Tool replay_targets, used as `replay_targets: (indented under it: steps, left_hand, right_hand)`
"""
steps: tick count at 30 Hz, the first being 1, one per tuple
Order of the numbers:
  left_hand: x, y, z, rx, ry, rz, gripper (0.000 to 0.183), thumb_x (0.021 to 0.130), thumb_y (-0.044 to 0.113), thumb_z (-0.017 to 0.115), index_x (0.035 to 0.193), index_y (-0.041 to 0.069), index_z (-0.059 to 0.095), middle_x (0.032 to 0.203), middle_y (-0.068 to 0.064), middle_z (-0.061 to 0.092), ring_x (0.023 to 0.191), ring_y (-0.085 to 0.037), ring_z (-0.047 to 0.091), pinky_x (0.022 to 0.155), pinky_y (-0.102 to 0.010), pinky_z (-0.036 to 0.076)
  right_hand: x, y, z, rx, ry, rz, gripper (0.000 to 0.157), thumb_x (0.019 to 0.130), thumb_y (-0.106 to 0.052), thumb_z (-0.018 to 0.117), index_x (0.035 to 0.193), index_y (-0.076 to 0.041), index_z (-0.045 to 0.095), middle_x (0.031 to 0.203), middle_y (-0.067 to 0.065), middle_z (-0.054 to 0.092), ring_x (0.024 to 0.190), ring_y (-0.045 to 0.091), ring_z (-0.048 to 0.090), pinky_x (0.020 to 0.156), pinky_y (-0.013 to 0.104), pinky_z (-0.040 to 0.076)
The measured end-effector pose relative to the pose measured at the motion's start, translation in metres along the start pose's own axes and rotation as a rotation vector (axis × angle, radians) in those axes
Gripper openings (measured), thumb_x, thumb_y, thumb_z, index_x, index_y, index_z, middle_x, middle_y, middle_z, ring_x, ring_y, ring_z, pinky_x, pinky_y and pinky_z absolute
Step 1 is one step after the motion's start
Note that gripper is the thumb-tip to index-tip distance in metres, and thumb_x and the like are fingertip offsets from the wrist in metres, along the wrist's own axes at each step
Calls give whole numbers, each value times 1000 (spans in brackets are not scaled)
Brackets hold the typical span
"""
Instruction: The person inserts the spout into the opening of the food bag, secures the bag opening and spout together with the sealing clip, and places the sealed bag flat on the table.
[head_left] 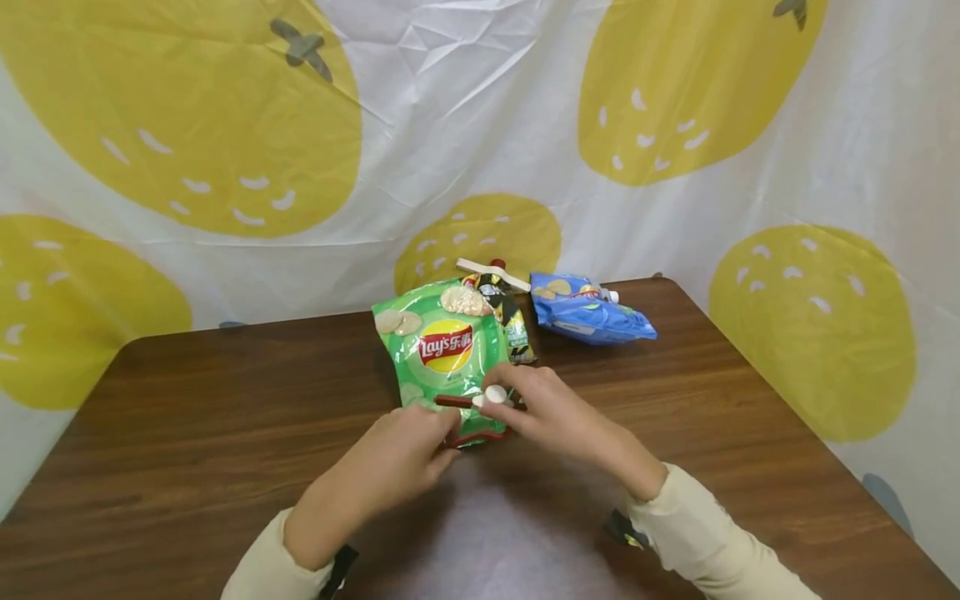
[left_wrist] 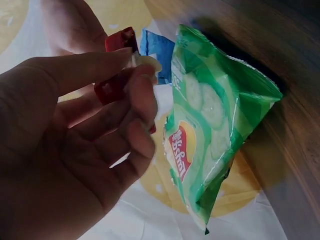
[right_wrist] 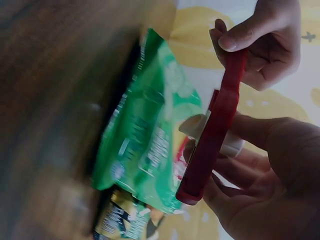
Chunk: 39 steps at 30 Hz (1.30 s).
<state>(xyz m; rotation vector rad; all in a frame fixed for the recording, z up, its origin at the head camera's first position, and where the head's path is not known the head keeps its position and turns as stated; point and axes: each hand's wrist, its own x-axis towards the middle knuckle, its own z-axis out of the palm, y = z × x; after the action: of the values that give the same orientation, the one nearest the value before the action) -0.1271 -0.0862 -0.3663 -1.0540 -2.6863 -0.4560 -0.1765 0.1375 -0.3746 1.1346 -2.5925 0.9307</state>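
A red bag clip (right_wrist: 215,140) with a white cap (head_left: 495,394) is held between both hands, in front of a green Lay's chip bag (head_left: 442,350). Two red bars of the clip show apart in the head view. My left hand (head_left: 405,446) pinches one end of the clip between thumb and fingers. At the white part, my right hand (head_left: 558,410) grips the clip with curled fingers and thumb. The green bag's lower edge lies behind the hands and is partly hidden by them.
Behind the green bag leans a black-and-yellow snack bag (head_left: 513,325) with a white clip (head_left: 487,271) on top. To its right lies a blue chip bag (head_left: 592,312) with a white cap at its side. A fruit-print curtain (head_left: 480,125) hangs behind the brown table (head_left: 225,433).
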Motion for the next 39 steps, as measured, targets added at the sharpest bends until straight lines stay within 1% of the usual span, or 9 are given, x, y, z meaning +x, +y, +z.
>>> replay_targets:
  steps: [3, 12, 16, 21, 27, 31, 35, 37, 39]
  left_hand:
    - [-2, -1, 2, 18, -40, -7, 24, 82, 12, 78, 77, 15, 55, 68, 6, 52, 61, -18, 57, 53, -38, 46]
    - [-7, -5, 11, 16, -68, -43, 17, 86, 13, 74, 77, 17, 60, 70, 2, 59, 62, -22, 62, 54, -42, 48]
    - [-6, -5, 16, 22, -97, -39, 12, 89, 17, 73, 83, 18, 63, 74, 2, 61, 67, -21, 64, 58, -42, 51]
    - [-6, -5, 23, -18, -176, -73, 10, 89, 18, 73, 80, 16, 71, 68, 7, 61, 61, -14, 59, 56, -39, 49]
    - [-4, -3, 32, -21, -233, -86, 19, 87, 18, 74, 69, 17, 68, 62, 8, 57, 55, -10, 53, 52, -37, 46]
    - [-5, 0, 27, -16, -256, -108, 25, 86, 23, 76, 66, 18, 62, 59, 8, 51, 53, -11, 49, 50, -36, 44]
    - [-7, 1, 13, -55, -255, -136, 24, 89, 22, 74, 69, 18, 61, 59, 9, 49, 54, -10, 48, 51, -34, 42]
    - [-6, -1, 5, -66, -223, -150, 27, 90, 21, 72, 67, 19, 58, 59, 9, 47, 53, -10, 46, 50, -32, 41]
    - [-4, -6, -4, -70, -162, -173, 31, 92, 22, 70, 66, 19, 55, 58, 9, 44, 53, -9, 44, 50, -30, 39]
  right_hand:
    - [1, 3, 7, -22, 36, 11, 16, 92, -21, 73, 101, -10, 67, 86, -5, 67, 76, 10, 58, 68, 28, 51]
    - [-1, 4, 22, -10, 58, 84, 16, 86, -20, 79, 86, -14, 64, 77, -8, 62, 70, 17, 60, 60, 23, 47]
    - [-1, 4, 24, -14, 25, 64, 17, 86, -21, 79, 85, -14, 63, 76, -8, 61, 70, 16, 58, 61, 23, 47]
    - [-3, 3, 25, -82, -51, -4, 18, 89, -33, 75, 88, -17, 66, 80, -10, 57, 72, 13, 57, 63, 23, 45]
    - [-4, 3, 19, -165, -21, -16, 22, 92, -39, 71, 94, -17, 70, 83, -9, 56, 72, 11, 55, 64, 24, 45]
    - [-3, 5, 9, -131, 12, -20, 21, 92, -34, 72, 97, -13, 69, 83, -6, 57, 75, 13, 56, 66, 25, 46]
    - [-1, 8, -3, -73, 77, -18, 17, 91, -27, 74, 97, -12, 68, 80, -3, 55, 73, 17, 54, 64, 26, 44]
    - [0, 11, -10, -50, 105, 0, 15, 92, -26, 73, 95, -12, 67, 78, -3, 53, 72, 17, 52, 63, 26, 42]
    - [2, 13, -16, -30, 126, 31, 14, 93, -26, 72, 93, -13, 66, 77, -4, 52, 71, 15, 50, 62, 27, 42]
